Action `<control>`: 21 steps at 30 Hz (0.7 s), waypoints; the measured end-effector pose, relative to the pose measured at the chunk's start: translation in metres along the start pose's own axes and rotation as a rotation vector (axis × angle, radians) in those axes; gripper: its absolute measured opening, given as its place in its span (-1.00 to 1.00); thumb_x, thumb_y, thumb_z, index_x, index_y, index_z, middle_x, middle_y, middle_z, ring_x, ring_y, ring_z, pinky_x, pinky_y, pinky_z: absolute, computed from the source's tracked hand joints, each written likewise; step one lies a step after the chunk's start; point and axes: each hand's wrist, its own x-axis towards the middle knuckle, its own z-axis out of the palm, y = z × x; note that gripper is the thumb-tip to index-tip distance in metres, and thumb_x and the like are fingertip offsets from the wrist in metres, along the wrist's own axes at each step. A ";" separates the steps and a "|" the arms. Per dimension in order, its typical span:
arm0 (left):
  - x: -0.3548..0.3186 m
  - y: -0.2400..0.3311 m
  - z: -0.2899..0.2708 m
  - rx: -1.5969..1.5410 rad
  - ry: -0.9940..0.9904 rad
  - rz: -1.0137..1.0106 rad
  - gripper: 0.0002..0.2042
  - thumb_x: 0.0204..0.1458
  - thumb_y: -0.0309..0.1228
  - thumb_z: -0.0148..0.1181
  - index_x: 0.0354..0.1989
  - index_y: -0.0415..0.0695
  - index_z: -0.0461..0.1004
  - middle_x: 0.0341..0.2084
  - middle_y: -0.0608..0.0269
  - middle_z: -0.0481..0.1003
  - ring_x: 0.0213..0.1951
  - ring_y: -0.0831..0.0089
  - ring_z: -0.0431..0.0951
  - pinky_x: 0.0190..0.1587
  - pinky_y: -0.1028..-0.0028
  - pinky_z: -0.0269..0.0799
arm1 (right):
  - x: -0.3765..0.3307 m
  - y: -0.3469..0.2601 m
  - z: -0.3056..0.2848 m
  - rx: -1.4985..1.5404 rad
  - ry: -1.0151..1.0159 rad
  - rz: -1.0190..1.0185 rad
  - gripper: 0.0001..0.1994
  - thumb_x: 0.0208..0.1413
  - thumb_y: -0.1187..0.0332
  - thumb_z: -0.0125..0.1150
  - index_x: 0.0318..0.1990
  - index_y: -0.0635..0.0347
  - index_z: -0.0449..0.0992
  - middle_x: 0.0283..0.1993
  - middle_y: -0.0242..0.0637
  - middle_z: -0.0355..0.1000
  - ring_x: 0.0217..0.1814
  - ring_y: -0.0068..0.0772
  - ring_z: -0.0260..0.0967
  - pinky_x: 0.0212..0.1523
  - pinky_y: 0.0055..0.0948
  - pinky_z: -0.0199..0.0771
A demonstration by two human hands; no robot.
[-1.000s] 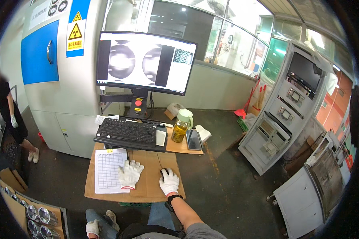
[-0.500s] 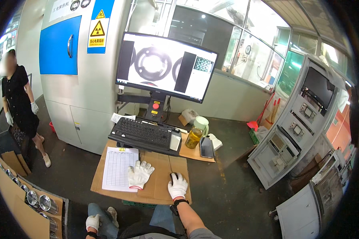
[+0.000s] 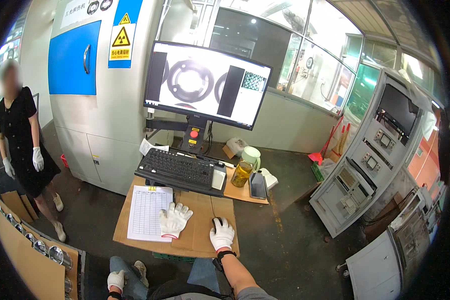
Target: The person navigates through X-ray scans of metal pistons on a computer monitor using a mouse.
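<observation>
My right hand, in a white knitted glove, rests over a dark computer mouse on the cardboard-covered desk. My left hand, gloved too, lies on my left thigh with its fingers curled and nothing visible in them. A loose white glove lies partly over a printed table sheet, which has a yellow clip at its top. Behind them sits a black keyboard. The monitor above shows grey ring-shaped parts on a white background.
Right of the keyboard stand a jar of yellowish liquid, a pale green mug and a phone. Shiny metal cylinders line a cardboard-lined bin at lower left. A co-worker stands by the large cabinet. A grey console stands right.
The co-worker at the left has come nearer. My right hand stays on the mouse and my left hand stays on my thigh. The monitor's picture looks the same.
</observation>
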 end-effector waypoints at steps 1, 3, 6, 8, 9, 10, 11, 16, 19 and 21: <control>0.001 -0.001 0.000 -0.014 -0.008 -0.014 -0.62 0.09 -0.18 0.13 -0.62 -0.24 0.56 -0.75 0.14 0.50 -0.69 0.33 0.50 -0.57 0.34 0.36 | 0.000 0.000 0.000 0.003 -0.003 0.000 -0.56 -0.09 0.22 0.23 0.05 -0.17 0.47 0.12 -0.22 0.35 -0.05 0.00 0.39 -0.09 -0.04 0.43; 0.015 -0.021 0.006 -0.008 -0.001 -0.005 -0.62 0.08 -0.18 0.14 -0.62 -0.24 0.56 -0.74 0.13 0.51 -0.69 0.32 0.50 -0.56 0.35 0.37 | 0.001 -0.004 -0.002 0.010 -0.007 -0.006 -0.56 -0.09 0.22 0.23 0.05 -0.17 0.47 0.12 -0.22 0.35 -0.05 0.00 0.39 -0.08 -0.04 0.43; 0.006 -0.007 0.002 0.000 -0.010 -0.009 -0.63 0.06 -0.17 0.14 -0.61 -0.23 0.58 -0.73 0.13 0.53 -0.67 0.31 0.52 -0.54 0.36 0.39 | 0.001 -0.003 -0.003 0.013 -0.006 -0.002 -0.57 -0.09 0.24 0.20 0.03 -0.15 0.48 0.14 -0.21 0.36 -0.05 0.02 0.41 -0.05 -0.04 0.43; -0.006 0.010 -0.004 0.002 -0.021 -0.021 -0.62 0.05 -0.16 0.14 -0.62 -0.23 0.58 -0.73 0.13 0.53 -0.66 0.31 0.53 -0.52 0.36 0.40 | 0.001 0.001 0.000 0.023 -0.013 0.002 -0.58 -0.09 0.25 0.20 0.03 -0.14 0.48 0.14 -0.20 0.36 -0.04 0.01 0.41 -0.04 -0.04 0.43; -0.009 0.014 -0.006 0.040 -0.012 -0.013 -0.62 0.05 -0.16 0.14 -0.62 -0.23 0.59 -0.72 0.14 0.53 -0.66 0.32 0.53 -0.51 0.37 0.41 | 0.000 0.002 0.001 0.022 -0.014 0.003 -0.58 -0.09 0.25 0.20 0.03 -0.14 0.48 0.14 -0.20 0.36 -0.04 0.01 0.41 -0.04 -0.04 0.43; -0.012 0.017 -0.007 0.077 -0.002 -0.005 -0.61 0.05 -0.15 0.13 -0.61 -0.23 0.59 -0.72 0.14 0.54 -0.66 0.32 0.53 -0.51 0.37 0.41 | 0.000 0.003 0.002 0.011 -0.007 -0.001 -0.56 -0.09 0.24 0.21 0.05 -0.16 0.48 0.14 -0.21 0.35 -0.04 0.01 0.40 -0.05 -0.04 0.43; -0.014 0.019 -0.008 0.078 -0.004 -0.004 -0.61 0.05 -0.15 0.13 -0.61 -0.23 0.59 -0.72 0.14 0.54 -0.66 0.32 0.53 -0.51 0.37 0.41 | 0.000 0.003 0.003 0.000 -0.001 -0.004 -0.55 -0.09 0.22 0.22 0.06 -0.17 0.47 0.13 -0.22 0.35 -0.04 0.00 0.39 -0.07 -0.04 0.43; 0.007 -0.012 0.002 0.056 0.037 0.085 -0.63 0.05 -0.18 0.13 -0.60 -0.24 0.59 -0.71 0.13 0.54 -0.68 0.35 0.52 -0.53 0.38 0.40 | 0.001 -0.003 -0.001 0.010 0.003 -0.007 -0.56 -0.09 0.23 0.22 0.05 -0.13 0.46 0.14 -0.19 0.35 -0.04 0.02 0.40 -0.06 -0.04 0.43; 0.004 -0.009 0.001 -0.051 -0.021 0.046 -0.63 0.06 -0.18 0.12 -0.62 -0.24 0.58 -0.75 0.13 0.52 -0.70 0.36 0.50 -0.57 0.38 0.37 | 0.000 -0.003 -0.001 0.015 0.009 -0.005 -0.55 -0.09 0.23 0.22 0.05 -0.10 0.46 0.14 -0.17 0.36 -0.05 0.04 0.41 -0.06 -0.04 0.43; 0.002 -0.002 0.001 -0.039 -0.029 0.011 -0.63 0.07 -0.19 0.12 -0.63 -0.24 0.57 -0.76 0.14 0.50 -0.72 0.36 0.48 -0.59 0.38 0.36 | -0.001 0.000 -0.001 0.011 0.025 -0.006 -0.55 -0.08 0.23 0.22 0.06 -0.08 0.45 0.14 -0.16 0.36 -0.05 0.04 0.41 -0.05 -0.03 0.42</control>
